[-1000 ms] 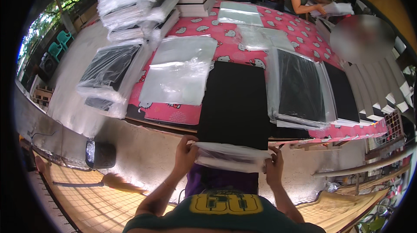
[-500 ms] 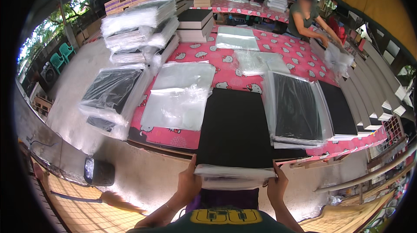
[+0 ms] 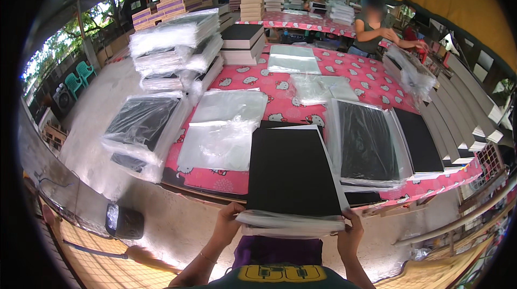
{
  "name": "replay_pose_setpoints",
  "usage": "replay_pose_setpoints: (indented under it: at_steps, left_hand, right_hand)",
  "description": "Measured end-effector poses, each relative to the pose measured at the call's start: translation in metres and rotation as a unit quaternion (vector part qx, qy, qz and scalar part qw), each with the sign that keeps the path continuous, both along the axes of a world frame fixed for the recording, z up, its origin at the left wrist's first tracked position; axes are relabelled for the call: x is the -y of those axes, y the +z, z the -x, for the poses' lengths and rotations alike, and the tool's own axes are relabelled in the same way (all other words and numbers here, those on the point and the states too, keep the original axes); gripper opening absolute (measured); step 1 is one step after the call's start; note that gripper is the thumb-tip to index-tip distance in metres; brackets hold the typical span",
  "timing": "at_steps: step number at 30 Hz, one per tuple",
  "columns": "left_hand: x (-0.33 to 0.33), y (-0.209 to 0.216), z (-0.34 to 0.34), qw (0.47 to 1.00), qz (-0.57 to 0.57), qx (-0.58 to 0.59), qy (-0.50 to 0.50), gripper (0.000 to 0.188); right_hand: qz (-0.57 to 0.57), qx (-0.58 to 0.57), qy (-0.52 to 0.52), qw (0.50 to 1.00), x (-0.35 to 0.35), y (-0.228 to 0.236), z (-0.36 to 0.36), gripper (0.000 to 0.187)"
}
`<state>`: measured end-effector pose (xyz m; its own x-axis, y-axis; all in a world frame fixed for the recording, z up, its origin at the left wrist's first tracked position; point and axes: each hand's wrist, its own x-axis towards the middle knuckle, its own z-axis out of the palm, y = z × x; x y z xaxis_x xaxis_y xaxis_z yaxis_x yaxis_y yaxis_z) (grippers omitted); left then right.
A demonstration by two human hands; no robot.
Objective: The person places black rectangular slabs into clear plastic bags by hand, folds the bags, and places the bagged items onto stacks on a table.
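Observation:
A large black board (image 3: 291,173) with a white edge along its right side lies in front of me, reaching over the table's near edge. Clear plastic wrap (image 3: 291,223) is bunched around its near end. My left hand (image 3: 228,221) pinches the near left corner where the plastic gathers. At the opposite corner, my right hand (image 3: 351,228) grips the plastic and board edge. Behind the board's far edge, a strip of another black surface shows. To its left lie flat clear plastic sleeves (image 3: 223,127); to its right, a plastic-covered black stack (image 3: 368,141).
The table has a pink patterned cover (image 3: 215,180). At left stand a tall plastic-wrapped pile (image 3: 172,47) and a lower wrapped stack (image 3: 142,122). Thick white-edged stacks (image 3: 458,122) line the right side. Across the table, a co-worker (image 3: 371,30) stands beside crumpled plastic (image 3: 412,73).
The black board's far edge has come nearer and swung slightly, baring a white edge on its right and a black surface behind. The co-worker has straightened, hands raised off the plastic.

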<state>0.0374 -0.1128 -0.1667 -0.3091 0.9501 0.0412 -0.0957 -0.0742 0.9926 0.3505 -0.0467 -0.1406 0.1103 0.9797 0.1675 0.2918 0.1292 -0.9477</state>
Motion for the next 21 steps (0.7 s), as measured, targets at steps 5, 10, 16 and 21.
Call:
replay_pose_setpoints:
  at_steps: [5, 10, 16, 21]
  left_hand:
    - [-0.002, 0.040, 0.016, 0.979, -0.038, 0.184, -0.077, 0.032]
    - [-0.010, 0.097, 0.049, 0.927, -0.207, 0.282, -0.137, 0.046]
    - [-0.106, 0.182, 0.036, 0.874, -0.281, 0.381, -0.113, 0.038]
    - [-0.139, 0.101, 0.042, 0.878, -0.189, 0.437, -0.053, 0.033]
  right_hand:
    - [0.063, -0.191, 0.132, 0.971, -0.007, 0.006, -0.026, 0.032]
    - [0.060, -0.366, 0.314, 0.874, -0.035, 0.119, -0.030, 0.079]
    - [-0.050, -0.491, 0.321, 0.809, -0.112, 0.189, 0.033, 0.045]
    - [0.056, -0.538, 0.265, 0.798, -0.167, 0.077, 0.033, 0.025]
